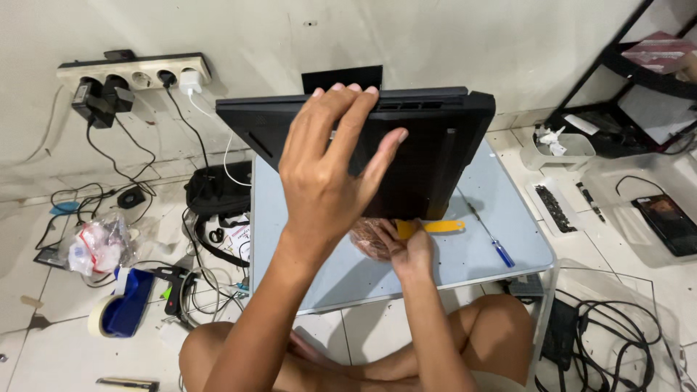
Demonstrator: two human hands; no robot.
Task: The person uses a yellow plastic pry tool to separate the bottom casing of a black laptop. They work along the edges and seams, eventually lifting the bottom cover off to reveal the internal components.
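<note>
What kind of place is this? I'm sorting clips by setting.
Probably a home electronics repair spot on a tiled floor: a black laptop held up over a low table, a screwdriver, and a wall power strip.

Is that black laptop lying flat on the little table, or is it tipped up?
Tipped up: the laptop stands on its edge on the table, left hand gripping its top.

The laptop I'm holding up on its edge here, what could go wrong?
The black laptop stands tilted on the small table, steadied only by the left hand; it could slip or tip. The right hand works the yellow pry tool beneath it, so fingers could be pinched. The blue-handled screwdriver could roll off.
</note>
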